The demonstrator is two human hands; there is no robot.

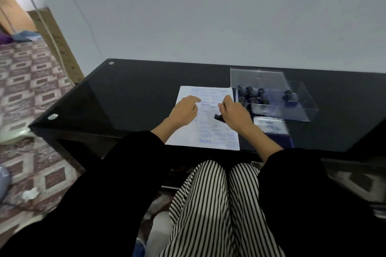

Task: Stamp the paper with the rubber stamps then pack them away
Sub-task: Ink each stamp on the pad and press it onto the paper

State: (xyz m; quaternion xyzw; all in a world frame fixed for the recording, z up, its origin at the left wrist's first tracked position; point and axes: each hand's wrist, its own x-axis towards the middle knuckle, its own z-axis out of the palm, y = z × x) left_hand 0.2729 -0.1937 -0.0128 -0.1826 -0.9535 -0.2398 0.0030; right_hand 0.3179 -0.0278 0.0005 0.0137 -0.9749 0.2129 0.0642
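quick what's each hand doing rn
Left hand: open, fingers resting on the paper.
Right hand: holding a rubber stamp on the paper.

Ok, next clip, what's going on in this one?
A person at a black glass table is stamping a sheet of paper. The left hand rests on the paper while the right hand grips a dark rubber stamp down at the sheet. The paper already carries many blue impressions, SAMPLE and FRAGILE among them. More stamps stand in a clear box to the right, an ink pad in front of it.
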